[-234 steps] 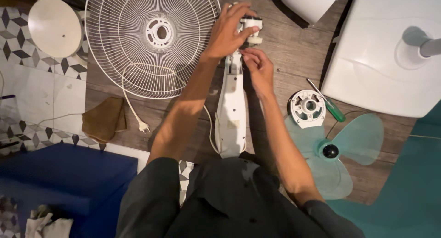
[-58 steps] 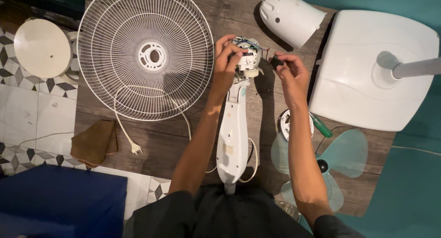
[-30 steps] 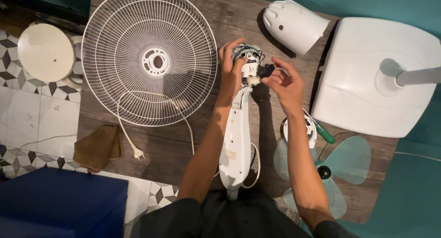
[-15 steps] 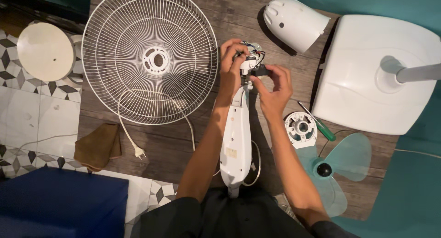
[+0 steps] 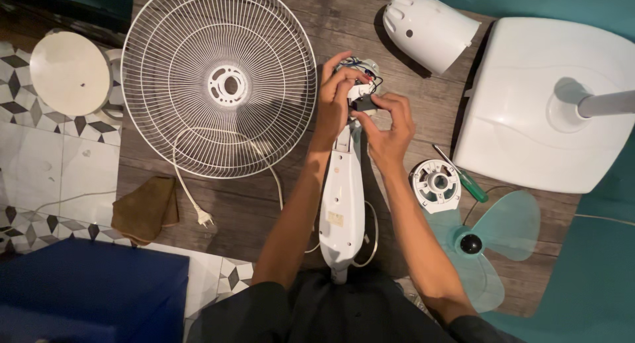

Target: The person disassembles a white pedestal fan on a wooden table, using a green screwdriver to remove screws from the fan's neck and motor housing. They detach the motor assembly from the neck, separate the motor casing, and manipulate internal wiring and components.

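left hand point(image 5: 336, 95): fingers curled, pinching | right hand point(image 5: 389, 128): fingers bent, pinching | forearms extended forward, converging

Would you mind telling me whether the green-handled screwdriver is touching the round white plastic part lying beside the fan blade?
Apart. The head view shows a strip of bare wood between the screwdriver and the round white part.

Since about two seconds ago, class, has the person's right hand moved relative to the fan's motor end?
Yes. The right hand has come in leftward to the motor end of the white fan neck; earlier it was apart, toward the white base.
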